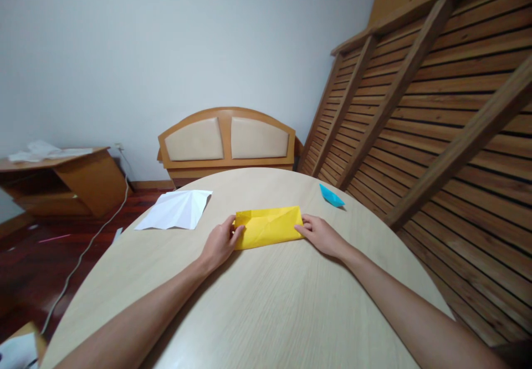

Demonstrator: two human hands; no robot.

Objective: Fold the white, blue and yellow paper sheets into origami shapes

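Observation:
A yellow paper (269,226), folded into a long rectangle with creases, lies flat on the round light-wood table (266,302). My left hand (220,242) pinches its left end between thumb and fingers. At the paper's right end, my right hand (322,235) grips the edge with the fingertips. Both forearms stretch across the table toward the paper.
A creased white paper (177,209) lies on the table to the left, and a small blue folded paper (331,196) to the far right. Slatted wooden panels (436,125) lean at the right. A headboard (226,139) stands against the wall; a low cabinet (62,180) and cable (83,252) are at the left.

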